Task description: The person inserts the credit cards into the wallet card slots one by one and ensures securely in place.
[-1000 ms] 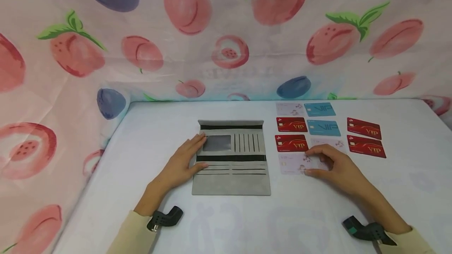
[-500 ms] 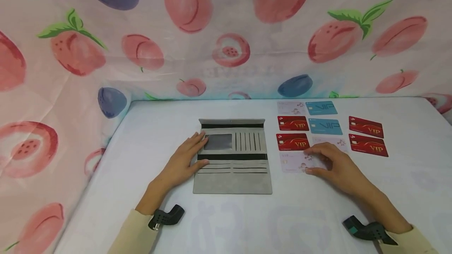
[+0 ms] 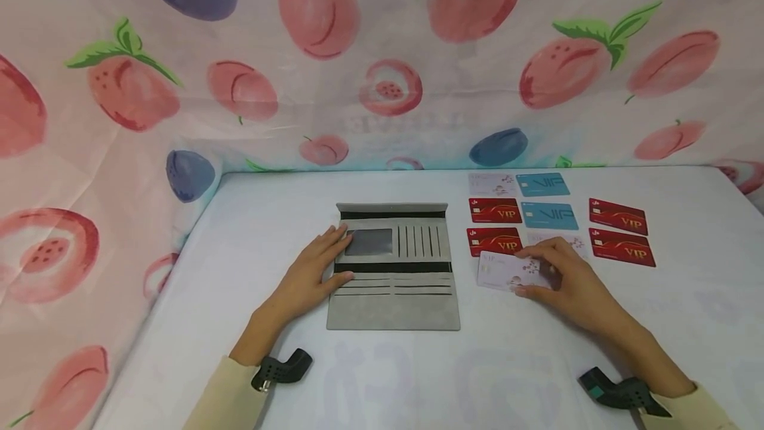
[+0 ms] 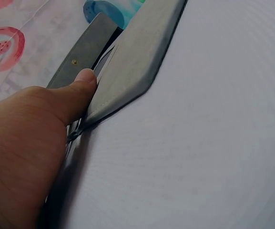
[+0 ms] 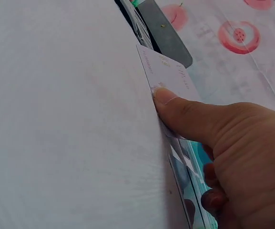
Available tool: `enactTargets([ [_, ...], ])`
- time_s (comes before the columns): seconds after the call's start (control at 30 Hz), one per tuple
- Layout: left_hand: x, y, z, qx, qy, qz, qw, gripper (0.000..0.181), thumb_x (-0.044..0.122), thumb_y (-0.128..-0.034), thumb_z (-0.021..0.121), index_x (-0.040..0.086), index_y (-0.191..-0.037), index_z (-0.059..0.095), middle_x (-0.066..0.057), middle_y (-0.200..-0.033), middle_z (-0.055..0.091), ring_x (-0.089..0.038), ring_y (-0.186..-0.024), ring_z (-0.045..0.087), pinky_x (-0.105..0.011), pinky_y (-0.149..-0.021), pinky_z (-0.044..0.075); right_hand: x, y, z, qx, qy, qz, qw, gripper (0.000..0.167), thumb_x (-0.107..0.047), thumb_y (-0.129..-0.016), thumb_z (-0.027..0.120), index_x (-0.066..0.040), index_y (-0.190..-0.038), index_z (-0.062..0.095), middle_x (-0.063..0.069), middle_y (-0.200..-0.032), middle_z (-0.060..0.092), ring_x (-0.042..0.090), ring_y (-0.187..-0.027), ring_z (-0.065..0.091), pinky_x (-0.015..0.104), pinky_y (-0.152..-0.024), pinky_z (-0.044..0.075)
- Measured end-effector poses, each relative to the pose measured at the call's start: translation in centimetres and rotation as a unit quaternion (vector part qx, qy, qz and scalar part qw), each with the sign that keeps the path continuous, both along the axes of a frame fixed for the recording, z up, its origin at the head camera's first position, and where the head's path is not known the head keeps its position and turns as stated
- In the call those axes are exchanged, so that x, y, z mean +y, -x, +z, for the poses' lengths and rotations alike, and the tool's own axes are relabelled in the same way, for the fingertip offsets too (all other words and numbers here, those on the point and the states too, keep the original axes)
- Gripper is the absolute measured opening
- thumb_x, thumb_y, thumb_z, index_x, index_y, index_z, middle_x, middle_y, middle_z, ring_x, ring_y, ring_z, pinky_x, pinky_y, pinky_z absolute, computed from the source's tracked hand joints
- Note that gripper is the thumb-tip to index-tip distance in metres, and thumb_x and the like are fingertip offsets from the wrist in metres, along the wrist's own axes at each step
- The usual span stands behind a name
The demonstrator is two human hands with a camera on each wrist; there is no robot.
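Observation:
A grey wallet (image 3: 390, 314) lies unfolded on the white table, with card slots and a clear window showing. My left hand (image 3: 313, 271) rests along its left edge, fingers fairly straight; in the left wrist view the thumb (image 4: 85, 78) lies against the wallet (image 4: 132, 62). To the right, my right hand (image 3: 575, 287) pinches a pale pink-white VIP card (image 3: 498, 271) between thumb and fingers. The card is tilted, its left end raised off the table. In the right wrist view the thumb presses on the near edge of this card (image 5: 163, 71).
Beyond the held card lie red VIP cards (image 3: 494, 241), blue VIP cards (image 3: 549, 215) and pale cards (image 3: 491, 184). Two more red cards (image 3: 622, 247) lie farther right. A fruit-print cloth (image 3: 388, 32) rises behind the table and at the left.
The pale card under my right hand lay flat before; now its left end is lifted and it looks brighter. My left hand and the wallet have stayed in place.

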State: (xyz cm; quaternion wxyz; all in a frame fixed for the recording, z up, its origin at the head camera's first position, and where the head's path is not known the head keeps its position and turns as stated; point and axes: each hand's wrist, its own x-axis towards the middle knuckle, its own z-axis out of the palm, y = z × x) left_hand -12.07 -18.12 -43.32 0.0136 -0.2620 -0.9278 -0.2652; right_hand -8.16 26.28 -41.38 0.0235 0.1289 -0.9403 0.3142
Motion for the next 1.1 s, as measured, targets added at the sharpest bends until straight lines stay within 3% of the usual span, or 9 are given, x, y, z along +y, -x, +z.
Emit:
enactTargets([
  [0.07,0.0,0.0,0.0,-0.002,-0.002,0.001,1.0,0.069,0.027,-0.0953,0.072,0.002,-0.154,0.044,-0.015,-0.166,0.034,-0.04,-0.154,0.028,-0.057,-0.126,0.025,0.0,-0.1,0.1,0.001,-0.004,-0.004,1.0,0.058,-0.029,-0.076,0.091,-0.019,-0.128,0.067,0.008,-0.114,0.064,0.019,-0.089,0.056,0.033,-0.08,0.064],
  [0.2,0.1,-0.1,0.1,-0.01,-0.002,0.004,0.9999,0.068,0.028,-0.0962,0.071,0.003,-0.154,0.044,-0.014,-0.166,0.033,-0.039,-0.155,0.027,-0.057,-0.126,0.025,0.0,-0.3,0.3,0.014,-0.005,-0.004,0.9999,0.056,-0.025,-0.077,0.09,-0.021,-0.128,0.068,0.01,-0.11,0.071,0.011,-0.072,0.053,0.019,-0.06,0.05],
  [0.3,0.2,-0.1,0.1,-0.008,0.003,0.004,1.0,0.068,0.029,-0.0961,0.071,0.003,-0.153,0.045,-0.014,-0.166,0.034,-0.039,-0.155,0.027,-0.057,-0.126,0.026,0.2,-0.3,0.3,0.033,0.0,0.008,0.9994,0.051,-0.017,-0.08,0.088,-0.022,-0.127,0.07,0.009,-0.111,0.073,0.008,-0.071,0.055,0.018,-0.062,0.052],
  [0.4,0.1,-0.1,0.2,-0.002,0.005,0.004,1.0,0.068,0.028,-0.0958,0.071,0.002,-0.153,0.045,-0.015,-0.166,0.034,-0.039,-0.154,0.028,-0.057,-0.126,0.026,0.5,-0.2,0.5,0.027,0.008,0.013,0.9995,0.046,-0.015,-0.084,0.084,-0.022,-0.128,0.071,0.009,-0.113,0.074,0.008,-0.076,0.06,0.015,-0.069,0.055],
  [0.57,0.3,0.0,0.3,-0.002,0.004,0.003,1.0,0.067,0.027,-0.0962,0.071,0.002,-0.153,0.045,-0.015,-0.166,0.034,-0.039,-0.154,0.028,-0.057,-0.126,0.026,1.2,0.1,0.9,-0.035,0.036,-0.011,0.9987,0.041,-0.022,-0.091,0.078,-0.021,-0.132,0.069,0.014,-0.129,0.07,0.019,-0.095,0.067,0.01,-0.079,0.054],
  [0.67,0.4,0.0,0.3,-0.005,0.006,0.004,1.0,0.068,0.028,-0.0963,0.07,0.003,-0.153,0.045,-0.015,-0.166,0.034,-0.039,-0.154,0.028,-0.057,-0.126,0.026,1.2,0.4,1.2,-0.053,0.06,-0.009,0.9967,0.042,-0.022,-0.093,0.076,-0.017,-0.134,0.067,0.014,-0.126,0.07,0.015,-0.095,0.067,0.015,-0.074,0.057],
  [0.77,0.3,0.0,0.3,-0.006,0.007,0.004,0.9999,0.068,0.029,-0.0962,0.07,0.003,-0.153,0.045,-0.015,-0.166,0.034,-0.039,-0.155,0.027,-0.057,-0.126,0.026,0.7,0.8,1.6,-0.064,0.089,0.002,0.9939,0.042,-0.02,-0.095,0.075,-0.015,-0.136,0.065,0.012,-0.112,0.072,0.008,-0.085,0.066,0.021,-0.064,0.058],
  [0.9,0.1,0.0,0.3,-0.006,0.006,0.004,1.0,0.068,0.028,-0.0965,0.07,0.003,-0.154,0.044,-0.014,-0.166,0.033,-0.039,-0.155,0.027,-0.057,-0.126,0.025,-0.5,1.3,1.9,-0.082,0.116,-0.007,0.9898,0.044,-0.023,-0.096,0.073,-0.013,-0.138,0.063,0.008,-0.097,0.071,0.011,-0.078,0.066,0.024,-0.056,0.053],
  [1.1,-0.1,-0.1,0.3,-0.008,0.002,0.008,0.9999,0.067,0.027,-0.0965,0.07,0.003,-0.154,0.045,-0.014,-0.166,0.034,-0.038,-0.155,0.027,-0.056,-0.126,0.025,-2.6,2.4,2.5,-0.092,0.134,-0.039,0.9859,0.05,-0.028,-0.097,0.072,-0.013,-0.143,0.06,0.01,-0.098,0.07,0.012,-0.082,0.066,0.022,-0.06,0.05],
])
